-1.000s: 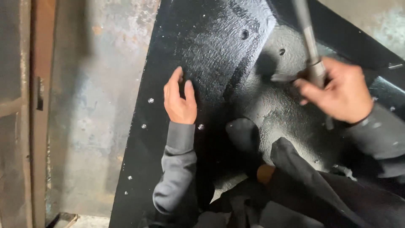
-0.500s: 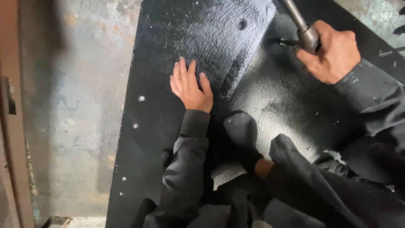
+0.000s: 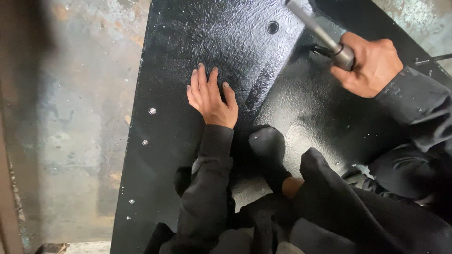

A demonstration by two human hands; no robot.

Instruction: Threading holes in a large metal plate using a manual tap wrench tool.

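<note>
My left hand lies flat, fingers spread, on the black plate; my right hand, well apart, grips a metal bar.

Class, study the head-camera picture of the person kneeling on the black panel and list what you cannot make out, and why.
- Grey metal tool: its far end is cut off by the top edge of the head view.
- Right hand: its palm side is hidden behind its own back.
- Left hand: it covers the black coated metal panel beneath.
- Brown strip at the left edge: too blurred to identify.
</note>
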